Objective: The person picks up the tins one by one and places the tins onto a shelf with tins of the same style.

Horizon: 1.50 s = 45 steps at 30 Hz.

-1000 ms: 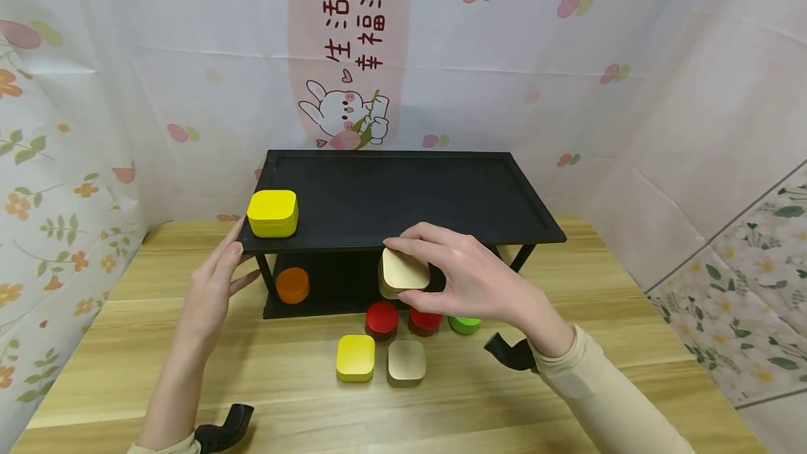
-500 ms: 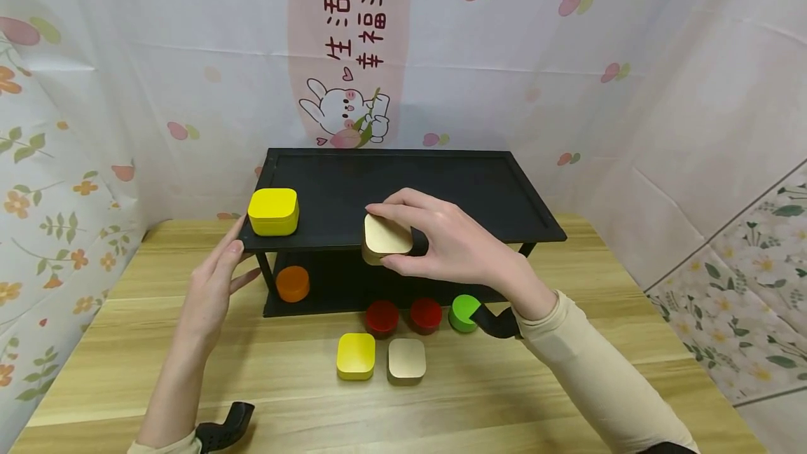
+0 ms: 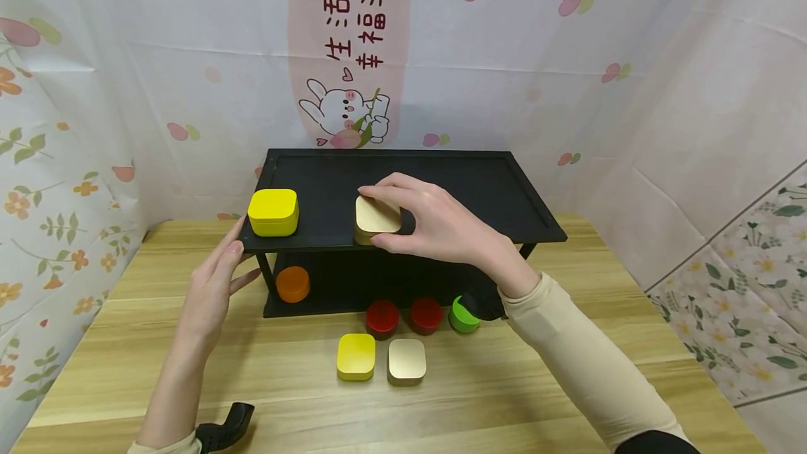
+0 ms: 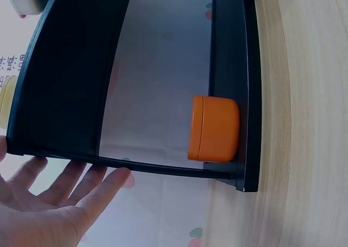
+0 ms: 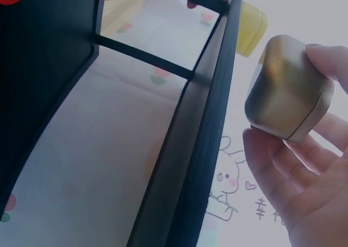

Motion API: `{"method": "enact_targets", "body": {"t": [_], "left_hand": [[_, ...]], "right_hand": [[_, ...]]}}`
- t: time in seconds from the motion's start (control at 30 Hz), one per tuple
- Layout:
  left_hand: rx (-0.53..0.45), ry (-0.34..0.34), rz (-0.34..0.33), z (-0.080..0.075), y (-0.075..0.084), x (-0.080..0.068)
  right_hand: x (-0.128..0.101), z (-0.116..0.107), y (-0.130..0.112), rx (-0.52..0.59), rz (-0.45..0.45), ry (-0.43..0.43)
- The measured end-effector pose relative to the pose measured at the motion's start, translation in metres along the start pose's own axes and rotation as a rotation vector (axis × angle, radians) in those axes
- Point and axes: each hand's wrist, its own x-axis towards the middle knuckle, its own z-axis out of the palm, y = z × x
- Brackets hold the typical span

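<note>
The right hand (image 3: 435, 223) has a gold, metallic-looking rounded-square tin (image 3: 372, 214) pinched between thumb and fingertips, and from where I'm standing the tin is over the front edge of the black two-tier shelf (image 3: 485, 195), around the middle of the upper board. A second ago it hung in front of the shelf, lower than that edge; since then it has come up and a little towards the shelf's left end. So the lift looks nearly finished to me, though the tin doesn't seem set down: from the right wrist, a strip of background shows between it and the board. The left hand (image 3: 211, 275) hasn't budged; its fingers lie fairly straight against the shelf's left end, near the front corner, probably steadying it. By that corner a bright yellow rounded-square box (image 3: 273, 213) sits on the upper board, with an orange round tin (image 3: 293, 284) on the lower board beneath.

The shelf stands on a pale wood-grained counter (image 3: 302, 412). Just before its front are two red round tins (image 3: 382, 319) and a green round tin (image 3: 462, 319); farther out, a second yellow box (image 3: 356, 356) and a second gold tin (image 3: 406, 361) stand side by side, apart. Behind the shelf hangs a white printed cloth (image 3: 479, 104) with a cartoon rabbit (image 3: 345, 114).
</note>
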Motion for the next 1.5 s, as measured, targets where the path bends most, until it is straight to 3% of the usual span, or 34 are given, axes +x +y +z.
{"method": "enact_targets", "body": {"t": [0.63,1.5], "left_hand": [[0.002,-0.002,-0.004,-0.001,-0.001,0.001],[0.007,0.003,0.003,-0.001,0.000,0.002]], "right_hand": [[0.032,0.009,0.007,0.021,0.059,-0.089],[0.044,0.018,0.008,0.010,0.071,-0.157]]}}
